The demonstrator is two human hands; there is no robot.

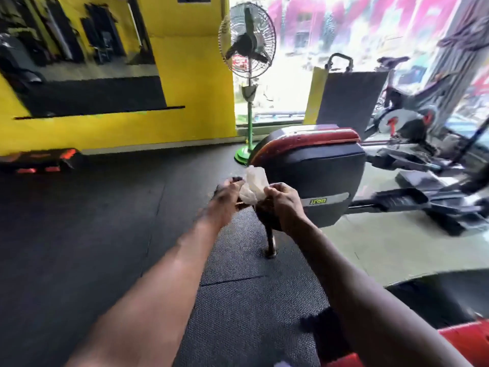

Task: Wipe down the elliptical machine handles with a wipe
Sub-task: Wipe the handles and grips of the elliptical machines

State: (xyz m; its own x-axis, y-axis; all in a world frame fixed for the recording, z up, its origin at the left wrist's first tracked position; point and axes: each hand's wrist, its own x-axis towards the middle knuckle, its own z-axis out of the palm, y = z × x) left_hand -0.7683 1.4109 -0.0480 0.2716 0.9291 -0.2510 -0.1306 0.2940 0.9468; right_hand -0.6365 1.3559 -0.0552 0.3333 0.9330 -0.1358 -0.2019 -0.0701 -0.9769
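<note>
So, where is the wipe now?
The wipe is mid-frame in the head view, pinched between the left hand and right hand, before the elliptical's dark housing.

You face green-stand pedestal fan (247,46) by yellow wall (190,83); wall mirror (79,51) left, exercise bike (407,112) far right, black rubber floor (105,221) below.

Count by kind, head view. Hands: two, the left hand (228,195) and the right hand (283,201), at centre frame. Wipes: one white wipe (253,186), between the two hands. Pedestal fans: one fan (247,39), upper centre. Elliptical machines: one black-and-red elliptical machine (315,168), right of centre. Exercise bikes: one exercise bike (407,112), at right. Wall mirrors: one mirror (79,54), upper left. Further equipment at the right edge is too blurred to count.
</note>
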